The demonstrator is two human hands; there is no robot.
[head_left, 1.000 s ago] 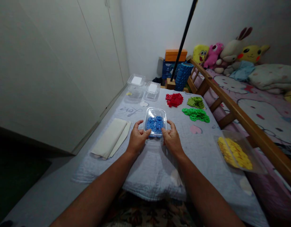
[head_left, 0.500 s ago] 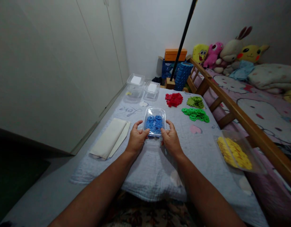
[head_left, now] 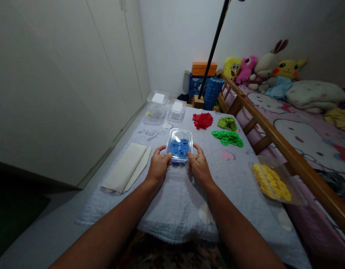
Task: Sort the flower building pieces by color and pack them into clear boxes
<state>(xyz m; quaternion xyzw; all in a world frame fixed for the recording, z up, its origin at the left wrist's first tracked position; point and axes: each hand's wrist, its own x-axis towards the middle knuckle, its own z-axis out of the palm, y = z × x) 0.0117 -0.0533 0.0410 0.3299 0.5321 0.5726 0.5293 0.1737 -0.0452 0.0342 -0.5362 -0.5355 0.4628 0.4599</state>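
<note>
A small clear plastic box (head_left: pixel 180 137) filled with blue pieces (head_left: pixel 178 147) rests on the grey quilt (head_left: pixel 178 198). My left hand (head_left: pixel 158 167) grips its near left corner with curled fingers. My right hand (head_left: pixel 199 166) grips its near right corner the same way. Beyond the box lie a pile of red pieces (head_left: pixel 202 120), a pile of olive-green pieces (head_left: pixel 227 123) and a pile of bright green pieces (head_left: pixel 227 137).
Two empty clear boxes (head_left: pixel 158 105) (head_left: pixel 177 109) stand at the far left of the quilt. A folded cream cloth (head_left: pixel 127 172) lies to the left. A clear bag of yellow pieces (head_left: pixel 271 181) lies to the right, beside a wooden bed rail (head_left: pixel 284 149).
Both hands keep their hold on the blue-filled box. The view has shifted slightly, so everything sits a little further left and the box appears a bit farther away.
</note>
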